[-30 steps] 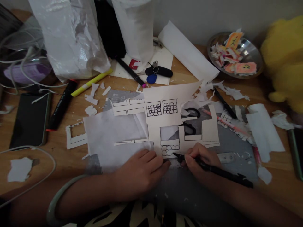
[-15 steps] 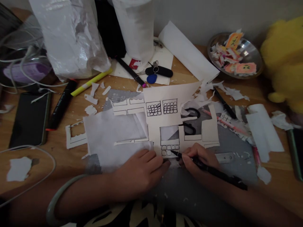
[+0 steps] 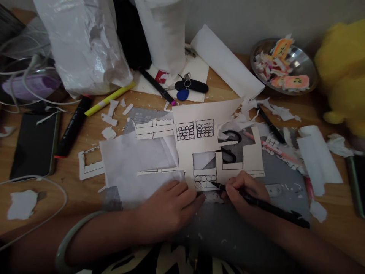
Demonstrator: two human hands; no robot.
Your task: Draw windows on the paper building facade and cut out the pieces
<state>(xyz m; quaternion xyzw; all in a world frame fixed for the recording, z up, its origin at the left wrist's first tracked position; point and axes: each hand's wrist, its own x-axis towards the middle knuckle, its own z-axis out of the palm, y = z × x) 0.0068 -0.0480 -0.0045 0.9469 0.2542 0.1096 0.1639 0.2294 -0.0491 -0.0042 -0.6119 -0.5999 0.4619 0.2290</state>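
Right, cream cut-out paper sheet lies on the grey cutting mat, centre of the wooden desk, just ahead of both hands. Black ink lines on it, several openings cut through, two circle-filled boxes in the upper part.

Right hand: fingers closed round a slim black pen, tip at the lower row of circles in the sheet's bottom box. Can't tell if the tip is in contact.

Left hand: palm down, fingers together and loosely bent, resting at the lower edge of the paper. Can't tell if it pinches anything. Pale green bangle on that forearm.

Thin white paper sheet sits left of centre, partly under the cut-out. Black looped handles show through the right-hand openings.

Around: yellow marker, thick black marker with red end, dark phone at left; shiny steel bowl with paper bits, far right.
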